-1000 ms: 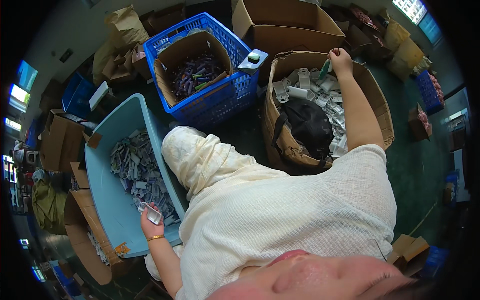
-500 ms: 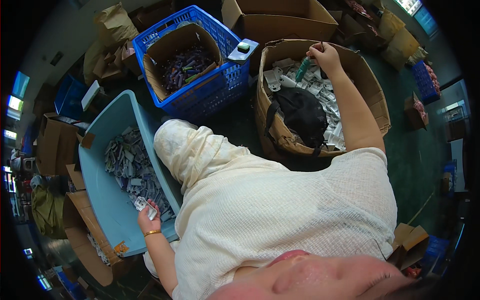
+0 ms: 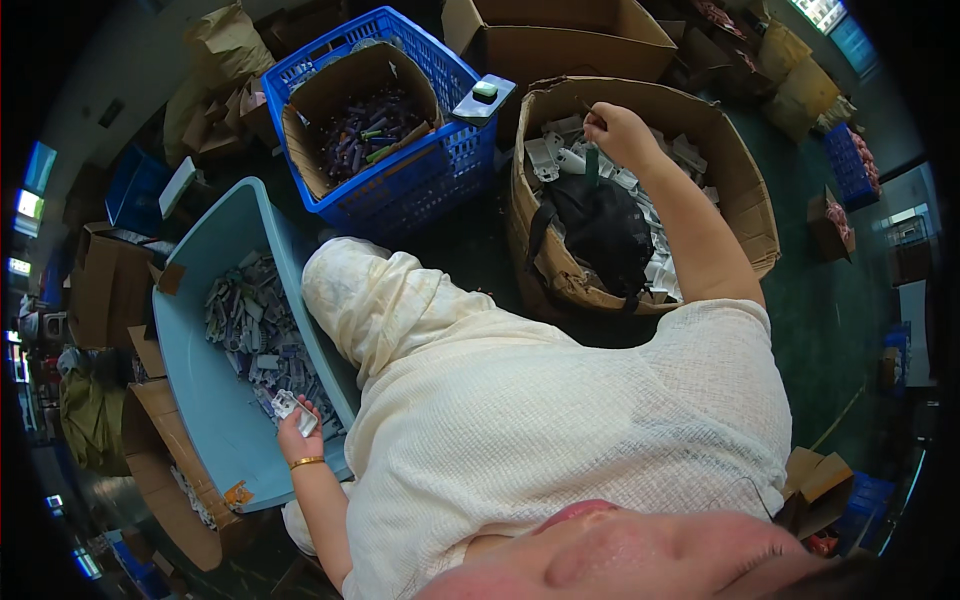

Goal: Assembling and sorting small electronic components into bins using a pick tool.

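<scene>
Leftward, light-blue tub (image 3: pixel 200 440): small grey parts (image 3: pixel 255 325) lay heaped inside.
Left hand (image 3: pixel 299 438): fingers curled round a white plastic piece (image 3: pixel 297 412) beside the heap, its long axis slanting away leftward.
Right hand (image 3: pixel 622 135): fingertips pinched a green tool (image 3: pixel 591 166), well apart from the white piece, its handle directed toward the black bag (image 3: pixel 606 236).
Cardboard carton (image 3: pixel 750 215): white housings (image 3: pixel 542 160) surrounded the bag; this hand was nearer.

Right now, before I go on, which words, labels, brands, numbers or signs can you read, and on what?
None can be read.
White part in the left hand: no legible marks.
Green thing just under the right hand: too blurred.
Orange patch on the blue tub: too small.
</scene>
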